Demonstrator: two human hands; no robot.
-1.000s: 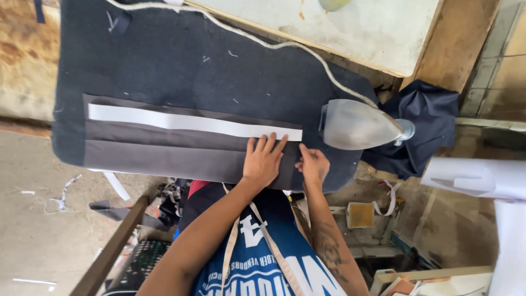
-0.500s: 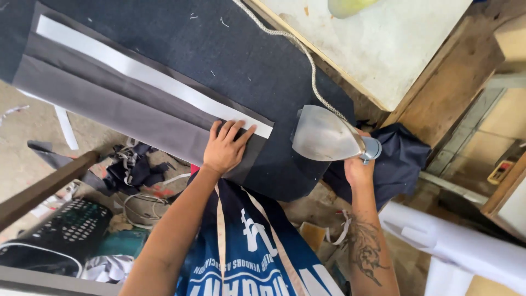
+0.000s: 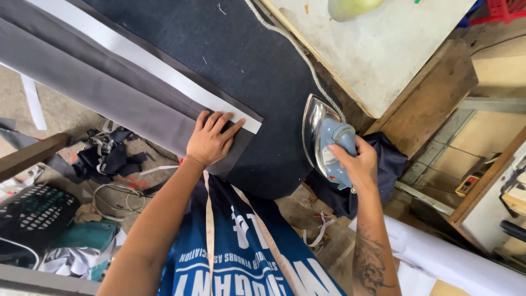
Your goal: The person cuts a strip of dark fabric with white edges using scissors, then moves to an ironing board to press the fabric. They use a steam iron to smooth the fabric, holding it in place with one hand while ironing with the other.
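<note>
My left hand (image 3: 211, 138) lies flat, fingers spread, on the near end of a long grey cloth strip (image 3: 104, 90). A white strip (image 3: 142, 60) runs along the top of that cloth. Both rest on a dark padded ironing board (image 3: 235, 66). My right hand (image 3: 355, 163) grips the blue handle of a steel iron (image 3: 323, 137), which is tipped up on its side at the board's right end. The iron's braided cord (image 3: 290, 44) trails away across the board.
A dark navy cloth (image 3: 386, 170) hangs just right of the iron. A pale table top (image 3: 378, 44) with a wooden edge stands behind the board. A white paper roll (image 3: 455, 257) lies at lower right. Scraps, cables and a black basket (image 3: 33, 214) litter the floor at left.
My right hand left the cloth, reached for the iron and now holds its handle, tipping the iron from flat onto its side. My left hand stays pressed on the cloth. The view shifted left.
</note>
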